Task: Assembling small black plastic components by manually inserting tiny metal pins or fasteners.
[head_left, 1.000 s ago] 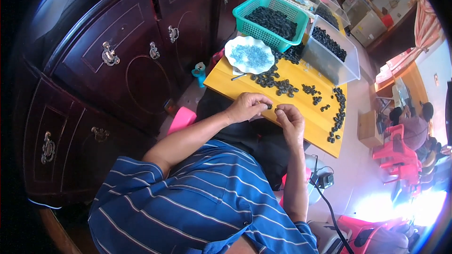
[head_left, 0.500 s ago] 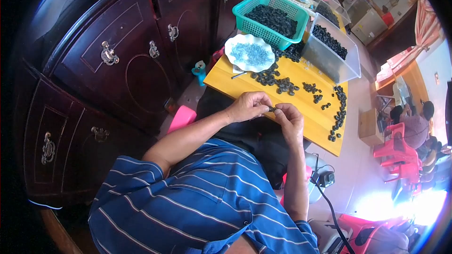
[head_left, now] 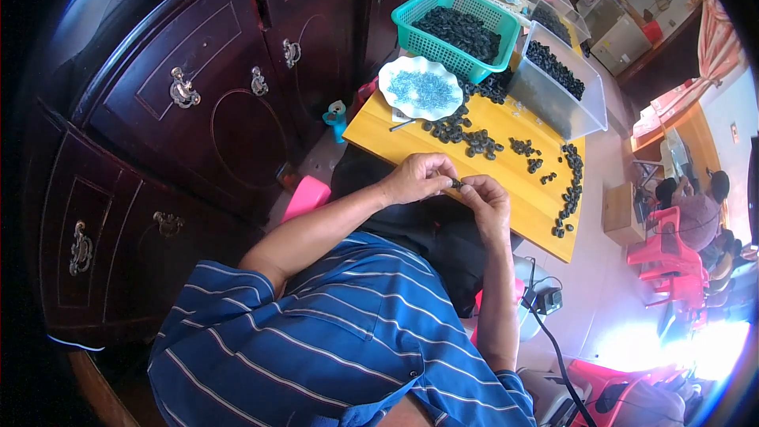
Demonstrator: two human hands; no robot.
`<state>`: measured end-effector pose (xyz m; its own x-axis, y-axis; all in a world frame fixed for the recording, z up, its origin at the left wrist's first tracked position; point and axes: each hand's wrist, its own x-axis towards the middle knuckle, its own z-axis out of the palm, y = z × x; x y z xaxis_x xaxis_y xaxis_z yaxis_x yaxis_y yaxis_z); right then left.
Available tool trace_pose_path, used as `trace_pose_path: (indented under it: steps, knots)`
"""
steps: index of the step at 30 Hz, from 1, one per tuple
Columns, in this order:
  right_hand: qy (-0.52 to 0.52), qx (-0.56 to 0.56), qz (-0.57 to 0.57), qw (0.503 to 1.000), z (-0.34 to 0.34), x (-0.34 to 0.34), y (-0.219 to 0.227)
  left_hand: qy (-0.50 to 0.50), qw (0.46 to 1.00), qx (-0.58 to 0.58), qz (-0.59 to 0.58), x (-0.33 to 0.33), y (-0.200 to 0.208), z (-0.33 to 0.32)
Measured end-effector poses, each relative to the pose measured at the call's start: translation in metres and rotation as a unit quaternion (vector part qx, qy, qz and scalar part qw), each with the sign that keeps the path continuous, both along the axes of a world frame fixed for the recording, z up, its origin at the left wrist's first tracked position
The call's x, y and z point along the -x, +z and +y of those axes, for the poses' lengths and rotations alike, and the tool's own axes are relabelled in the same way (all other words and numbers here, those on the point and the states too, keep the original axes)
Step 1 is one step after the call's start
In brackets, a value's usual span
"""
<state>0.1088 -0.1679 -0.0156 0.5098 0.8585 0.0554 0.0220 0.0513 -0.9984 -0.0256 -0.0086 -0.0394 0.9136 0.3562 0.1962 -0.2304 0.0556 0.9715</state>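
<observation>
Close to the table's near edge, my left hand (head_left: 421, 179) and my right hand (head_left: 488, 199) meet fingertip to fingertip. Between them they pinch a small black part (head_left: 456, 184), mostly covered by the thumbs and fingers. Just beyond lie loose clusters of small black ring-shaped parts (head_left: 479, 142), with a curving row of more (head_left: 571, 186) along the table's right side. A white scalloped plate (head_left: 387, 73) bears many tiny clear-bluish pieces. Beside it rests a thin dark stick (head_left: 402, 125).
The yellow wooden table (head_left: 526, 205) also bears a green basket (head_left: 477, 73) and a clear plastic bin (head_left: 541, 103), both filled with black parts. Dark cabinets (head_left: 198, 134) line the left. A pink stool (head_left: 307, 197) stands by my left arm. Other people sit farther off.
Hardly anything differs. Both hands keep the small black part in nearly the same place, and the view has shifted very slightly.
</observation>
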Motion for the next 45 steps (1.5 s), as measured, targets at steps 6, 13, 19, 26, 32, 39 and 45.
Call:
trace_pose_path:
  steps: [6, 13, 19, 26, 32, 39, 45]
  knots:
    - [0.001, 0.014, -0.015, 1.0, 0.001, 0.003, 0.001, 0.008, 1.0, -0.023, 0.002, 0.003, 0.004, -0.001]
    - [0.003, 0.016, -0.035, 0.999, 0.002, 0.006, 0.001, 0.007, 1.0, -0.028, -0.002, 0.002, 0.003, 0.0]
    - [-0.02, 0.055, -0.105, 0.993, 0.003, 0.009, -0.001, 0.002, 0.999, -0.038, 0.006, 0.0, -0.002, 0.004]
    - [-0.12, 0.078, -0.281, 0.949, 0.01, 0.027, 0.008, 0.086, 0.978, -0.188, -0.013, -0.002, -0.002, -0.002]
    - [-0.075, 0.029, -0.166, 0.983, 0.011, 0.015, -0.014, 0.021, 0.999, -0.034, -0.017, -0.002, -0.006, 0.001]
    - [-0.007, 0.008, 0.004, 1.0, 0.008, 0.01, -0.009, -0.011, 1.0, -0.005, 0.001, -0.001, -0.008, 0.008]
    - [0.012, -0.014, 0.042, 0.999, 0.005, 0.008, -0.009, -0.022, 0.999, 0.031, 0.009, 0.0, -0.008, 0.008]
